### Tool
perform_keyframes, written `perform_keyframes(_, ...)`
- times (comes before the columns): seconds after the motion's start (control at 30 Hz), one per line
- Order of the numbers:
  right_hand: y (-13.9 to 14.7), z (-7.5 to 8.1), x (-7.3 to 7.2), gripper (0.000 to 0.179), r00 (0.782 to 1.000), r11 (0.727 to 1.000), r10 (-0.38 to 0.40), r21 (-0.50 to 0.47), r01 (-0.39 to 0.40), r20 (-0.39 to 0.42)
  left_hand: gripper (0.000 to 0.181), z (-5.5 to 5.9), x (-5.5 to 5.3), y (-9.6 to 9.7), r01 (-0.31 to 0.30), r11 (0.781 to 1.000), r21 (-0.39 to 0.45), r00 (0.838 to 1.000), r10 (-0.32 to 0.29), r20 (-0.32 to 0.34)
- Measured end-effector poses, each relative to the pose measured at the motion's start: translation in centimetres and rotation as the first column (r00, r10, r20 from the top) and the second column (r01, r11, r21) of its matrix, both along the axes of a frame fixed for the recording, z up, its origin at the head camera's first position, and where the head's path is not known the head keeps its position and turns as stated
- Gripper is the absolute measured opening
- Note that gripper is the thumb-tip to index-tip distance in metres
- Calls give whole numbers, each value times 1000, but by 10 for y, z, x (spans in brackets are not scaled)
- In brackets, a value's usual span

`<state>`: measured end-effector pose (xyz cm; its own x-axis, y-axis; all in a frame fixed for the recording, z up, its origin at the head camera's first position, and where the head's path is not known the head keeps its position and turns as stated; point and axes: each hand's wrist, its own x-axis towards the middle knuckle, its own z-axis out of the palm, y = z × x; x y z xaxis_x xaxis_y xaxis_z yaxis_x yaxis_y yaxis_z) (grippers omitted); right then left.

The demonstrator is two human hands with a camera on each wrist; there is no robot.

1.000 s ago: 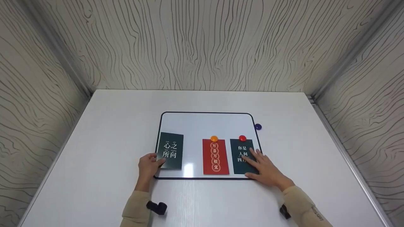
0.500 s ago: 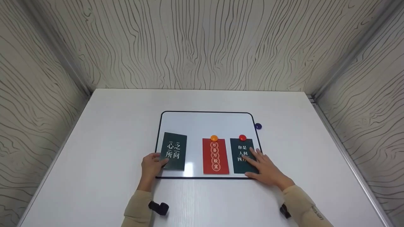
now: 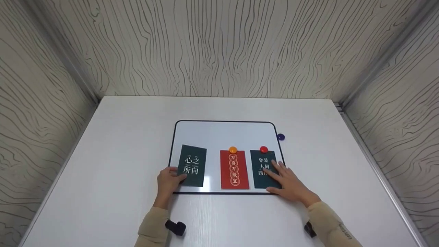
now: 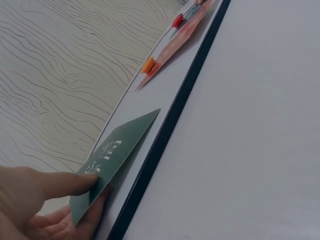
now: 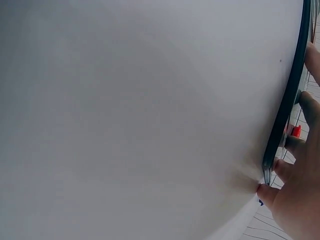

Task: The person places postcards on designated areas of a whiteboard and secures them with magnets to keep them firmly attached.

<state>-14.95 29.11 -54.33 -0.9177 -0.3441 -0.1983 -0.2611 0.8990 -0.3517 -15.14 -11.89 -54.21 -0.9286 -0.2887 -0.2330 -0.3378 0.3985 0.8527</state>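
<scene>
My left hand [image 3: 168, 181] pinches a dark green card [image 3: 192, 164] with white characters by its left edge, thumb on top and fingers beneath. In the left wrist view the green card [image 4: 120, 150] is tilted, held over the whiteboard's left part. My right hand [image 3: 288, 181] lies with spread fingers on a second dark green card [image 3: 258, 178] and the right edge of the black-rimmed whiteboard [image 3: 224, 135]. A red round magnet [image 3: 263, 149] sits at the top of that card. Between the green cards is a red card [image 3: 224, 171], topped by an orange magnet [image 3: 233, 150].
A dark blue magnet [image 3: 281, 137] sits just outside the whiteboard's right edge. The board lies on a white table [image 3: 130, 137], enclosed by wood-grain patterned panels [image 3: 212, 48] at the back and sides.
My left hand has moved right with the green card, bringing it further in from the board's left edge and turning it slightly clockwise. The right hand has stayed in place.
</scene>
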Motion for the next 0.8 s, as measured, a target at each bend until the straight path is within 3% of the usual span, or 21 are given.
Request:
perform_keyframes(0.23, 0, -1, 1, 69, 1000, 1000, 5, -3, -5, -8, 36, 4, 2, 6, 8, 995, -96, 1000, -10, -22)
perform_keyframes(0.47, -1, -2, 0, 68, 1000, 1000, 11, -16, -11, -13, 34, 3, 5, 15, 35, 972, -231, 996, -52, -69)
perform_keyframes(0.8, 0, -3, 0, 69, 1000, 1000, 6, -9, -7, -13, 32, 7, 9, 25, 55, 963, -263, 997, -67, -39)
